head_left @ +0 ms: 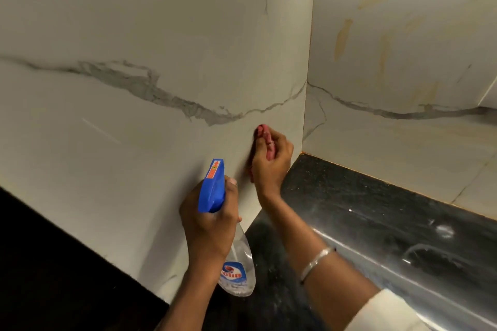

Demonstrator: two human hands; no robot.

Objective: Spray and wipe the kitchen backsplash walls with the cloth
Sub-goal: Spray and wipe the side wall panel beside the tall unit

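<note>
Left hand (212, 226) gripping clear plastic spray bottle with blue trigger head (212, 188), held close to wall; stray squeeze risking runs down the glossy face. Right hand (271, 162) clutching bunched pink cloth (265, 135), pressing it against smooth grey-veined white backsplash wall (134, 137) near corner; small wad possibly leaving streaks. Speckled black polished counter (349, 196) lying below.

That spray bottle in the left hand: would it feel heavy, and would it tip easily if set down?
Probably light: the spray bottle shows little liquid through its clear body, and the left hand holds it by the neck alone. Possibly tippy, since the bulky blue trigger head tops a slim body. Its smooth plastic may be slippery when wet.
</note>
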